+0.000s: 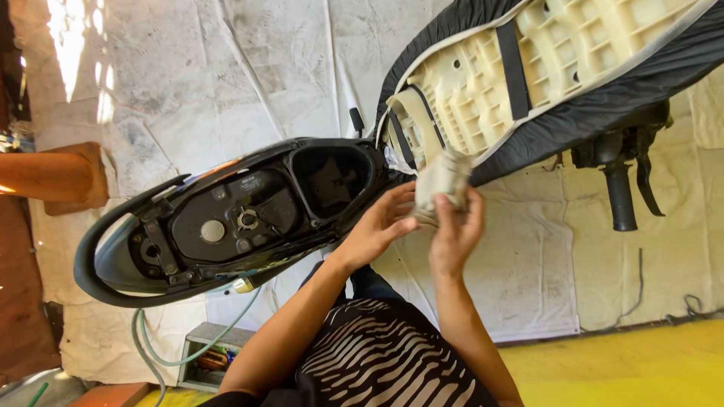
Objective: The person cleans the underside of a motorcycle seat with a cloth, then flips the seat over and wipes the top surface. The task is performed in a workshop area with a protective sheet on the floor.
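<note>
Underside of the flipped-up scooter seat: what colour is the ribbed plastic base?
Cream ribbed plastic seat base, edged by black cover; head view shows it best.

White tarp-covered floor, scooter body on it, green hose, small box

Bare forearms, no sleeves/gloves; black top w/ pale wavy stripes; dark blue trousers.
</note>
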